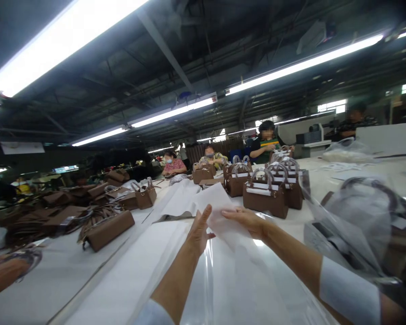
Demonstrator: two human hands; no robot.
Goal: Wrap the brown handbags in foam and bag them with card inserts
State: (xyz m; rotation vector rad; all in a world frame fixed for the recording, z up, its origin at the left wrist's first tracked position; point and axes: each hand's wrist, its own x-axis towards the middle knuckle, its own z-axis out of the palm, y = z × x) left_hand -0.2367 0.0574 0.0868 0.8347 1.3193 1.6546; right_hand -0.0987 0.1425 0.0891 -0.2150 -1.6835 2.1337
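My left hand (199, 231) and my right hand (246, 221) both rest on a sheet of white tissue paper (213, 198) lying over the table. The left hand's fingers are stretched out, pressing the sheet's near edge. My right hand pinches the same sheet from the right, fingers closed on the paper. Under and in front of my wrists spreads a clear plastic bag (243, 280). A brown handbag (265, 196) with wrapped handles stands just beyond my right hand.
Several more brown handbags (237, 178) stand in rows behind. A flat brown bag (108, 230) and piles of brown parts (57, 212) lie left. A bagged handbag (368, 221) sits at right. Several seated people (266, 144) work at the far end.
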